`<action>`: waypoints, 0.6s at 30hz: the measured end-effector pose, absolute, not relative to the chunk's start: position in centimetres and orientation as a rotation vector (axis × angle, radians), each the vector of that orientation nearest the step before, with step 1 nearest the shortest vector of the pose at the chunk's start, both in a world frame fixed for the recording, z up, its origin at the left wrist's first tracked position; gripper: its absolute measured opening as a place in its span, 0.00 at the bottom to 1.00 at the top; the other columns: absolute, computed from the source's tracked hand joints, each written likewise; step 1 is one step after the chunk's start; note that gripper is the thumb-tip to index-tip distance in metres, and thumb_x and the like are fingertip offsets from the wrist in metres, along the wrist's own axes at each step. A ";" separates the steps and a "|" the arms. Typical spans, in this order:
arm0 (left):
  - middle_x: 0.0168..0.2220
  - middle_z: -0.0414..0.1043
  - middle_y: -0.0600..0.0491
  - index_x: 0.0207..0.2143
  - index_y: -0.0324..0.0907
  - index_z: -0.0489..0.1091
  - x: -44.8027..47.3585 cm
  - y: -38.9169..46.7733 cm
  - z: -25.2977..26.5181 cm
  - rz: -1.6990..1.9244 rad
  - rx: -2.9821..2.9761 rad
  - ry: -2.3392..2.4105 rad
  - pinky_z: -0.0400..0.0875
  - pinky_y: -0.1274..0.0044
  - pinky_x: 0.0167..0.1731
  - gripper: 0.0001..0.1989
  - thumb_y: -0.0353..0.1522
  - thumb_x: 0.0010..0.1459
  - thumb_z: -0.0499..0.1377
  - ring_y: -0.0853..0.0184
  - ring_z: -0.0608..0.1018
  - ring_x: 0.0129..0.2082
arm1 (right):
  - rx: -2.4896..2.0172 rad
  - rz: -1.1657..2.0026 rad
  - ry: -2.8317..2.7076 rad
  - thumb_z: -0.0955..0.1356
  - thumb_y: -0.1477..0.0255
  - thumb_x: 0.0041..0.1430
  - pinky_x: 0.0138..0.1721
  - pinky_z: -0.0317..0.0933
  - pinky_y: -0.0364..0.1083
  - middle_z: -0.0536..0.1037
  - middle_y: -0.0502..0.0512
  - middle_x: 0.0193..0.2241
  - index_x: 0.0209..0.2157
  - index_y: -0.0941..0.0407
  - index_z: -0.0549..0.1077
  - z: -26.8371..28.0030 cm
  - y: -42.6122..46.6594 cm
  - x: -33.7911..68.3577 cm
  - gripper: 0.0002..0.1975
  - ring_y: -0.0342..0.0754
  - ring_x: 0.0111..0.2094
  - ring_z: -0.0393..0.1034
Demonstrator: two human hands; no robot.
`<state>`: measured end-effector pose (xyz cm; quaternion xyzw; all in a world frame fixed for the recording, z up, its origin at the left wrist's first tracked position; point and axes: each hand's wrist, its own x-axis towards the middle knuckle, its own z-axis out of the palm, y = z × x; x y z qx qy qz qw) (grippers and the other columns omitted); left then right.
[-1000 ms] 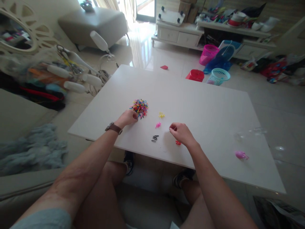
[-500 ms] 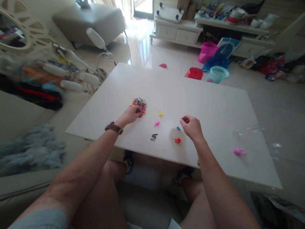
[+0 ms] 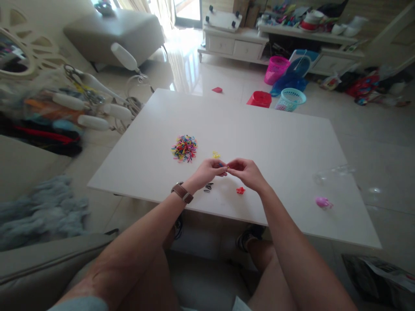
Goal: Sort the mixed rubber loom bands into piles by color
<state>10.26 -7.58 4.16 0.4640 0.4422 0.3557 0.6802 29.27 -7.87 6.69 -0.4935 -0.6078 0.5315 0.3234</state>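
Observation:
My left hand [image 3: 209,169], with a brown-strapped watch at the wrist, is closed in a pinch on a small blue piece [image 3: 221,164]. Its fingertips meet those of my right hand [image 3: 248,172], also pinched; a tiny yellowish bit shows where they touch, too small to name. Left of the hands lies a pile of small multicoloured loop-like pieces [image 3: 184,149]. A yellow group [image 3: 216,154] sits just behind my left hand. Black loops [image 3: 208,187] and a red cluster [image 3: 240,190] lie nearer the table's front edge.
The white table [image 3: 279,138] spans the middle. A pink-purple object [image 3: 323,202] and a transparent item [image 3: 333,173] lie at its right. Beyond the far edge stand a red container [image 3: 261,99] and a light-blue basket [image 3: 292,99]. A lamp with white shades [image 3: 94,122] is at the left.
My left hand has left the pile and moved right, bringing a blue piece to my right hand. My right hand has shifted slightly left, and the fingertips of both now meet.

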 end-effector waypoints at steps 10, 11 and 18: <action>0.27 0.78 0.54 0.38 0.42 0.68 12.1 -8.4 4.0 0.815 1.346 1.147 0.71 0.78 0.32 0.13 0.24 0.50 0.65 0.68 0.80 0.30 | -1.383 1.285 -1.701 0.74 0.62 0.54 0.38 0.70 0.46 0.83 0.56 0.31 0.33 0.57 0.82 5.9 -8.0 29.4 0.12 0.49 0.33 0.77; 0.28 0.79 0.55 0.39 0.42 0.68 12.4 -8.4 3.9 0.810 1.382 1.162 0.71 0.78 0.33 0.14 0.24 0.50 0.65 0.68 0.80 0.30 | -1.387 1.242 -1.707 0.74 0.63 0.53 0.37 0.69 0.46 0.83 0.55 0.30 0.32 0.57 0.81 5.8 -8.0 29.5 0.11 0.48 0.32 0.76; 0.28 0.78 0.53 0.38 0.42 0.68 13.5 -7.6 3.6 0.765 1.393 1.280 0.70 0.78 0.31 0.12 0.24 0.53 0.65 0.68 0.79 0.30 | -1.680 0.980 -1.477 0.72 0.67 0.53 0.33 0.64 0.43 0.79 0.52 0.25 0.29 0.57 0.79 4.8 -6.6 32.6 0.07 0.45 0.28 0.72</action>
